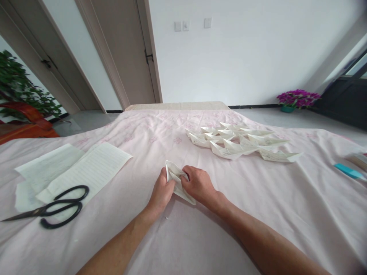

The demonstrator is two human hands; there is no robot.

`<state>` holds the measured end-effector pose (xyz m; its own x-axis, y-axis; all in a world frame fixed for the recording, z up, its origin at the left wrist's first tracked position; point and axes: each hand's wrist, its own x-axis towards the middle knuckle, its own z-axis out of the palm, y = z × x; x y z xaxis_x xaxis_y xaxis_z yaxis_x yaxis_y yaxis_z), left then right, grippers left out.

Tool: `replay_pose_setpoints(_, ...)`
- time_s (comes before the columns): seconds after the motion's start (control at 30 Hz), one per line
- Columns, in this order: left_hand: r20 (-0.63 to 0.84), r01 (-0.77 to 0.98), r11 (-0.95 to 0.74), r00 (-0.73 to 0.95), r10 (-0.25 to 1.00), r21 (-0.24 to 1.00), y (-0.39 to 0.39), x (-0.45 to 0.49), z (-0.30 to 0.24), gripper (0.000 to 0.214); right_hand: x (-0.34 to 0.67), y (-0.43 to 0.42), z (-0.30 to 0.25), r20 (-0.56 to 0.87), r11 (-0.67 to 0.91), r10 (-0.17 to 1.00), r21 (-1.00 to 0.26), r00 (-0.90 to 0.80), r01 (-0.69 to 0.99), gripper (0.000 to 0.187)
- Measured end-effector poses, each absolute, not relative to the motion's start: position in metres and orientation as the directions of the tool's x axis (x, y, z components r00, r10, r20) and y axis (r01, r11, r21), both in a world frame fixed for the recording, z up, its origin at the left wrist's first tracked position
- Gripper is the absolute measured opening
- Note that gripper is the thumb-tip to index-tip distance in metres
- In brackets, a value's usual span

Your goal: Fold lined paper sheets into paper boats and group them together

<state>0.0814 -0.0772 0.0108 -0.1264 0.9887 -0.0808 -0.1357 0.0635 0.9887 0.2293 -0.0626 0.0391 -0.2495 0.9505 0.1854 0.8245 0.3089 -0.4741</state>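
A folded paper boat (183, 194) is held between my two hands above the pink cloth, its pointed end up to the left. My left hand (161, 192) pinches its left side, with the thumb on the near face. On the other side my right hand (199, 185) grips the paper, the fingers curled into its fold and partly hidden. Several finished-looking paper boats (229, 149) stand grouped on the cloth, beyond my right hand.
Black-handled scissors (61, 208) lie partly over loose paper sheets (97, 166) at the left. A pink floral cloth (155, 143) covers the surface. A blue object (347, 170) lies at the right edge. Beyond are a wooden chair (28, 118) and purple flowers (299, 98).
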Motion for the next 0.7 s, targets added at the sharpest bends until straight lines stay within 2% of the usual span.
replay_pose_setpoints(0.13, -0.042, -0.001, 0.042, -0.052, 0.998, 0.999, -0.0768, 0.0827, 0.0108, 0.034, 0.2298, -0.0625, 0.0404, 0.182, 0.329, 0.944, -0.467, -0.274, 0.821, 0.007)
replay_pose_setpoints(0.33, -0.030, 0.007, 0.030, 0.000, 1.000, 1.000, -0.0782, 0.0843, 0.0085, 0.041, 0.2291, -0.0625, 0.0411, 0.154, 0.297, 0.955, -0.420, -0.255, 0.857, 0.007)
replay_pose_setpoints(0.7, 0.006, 0.028, -0.006, -0.001, 1.000, 1.000, -0.0745, 0.0866, 0.0074, 0.045, 0.2260, -0.0608, 0.0415, 0.052, 0.229, 0.973, -0.344, -0.225, 0.911, 0.013)
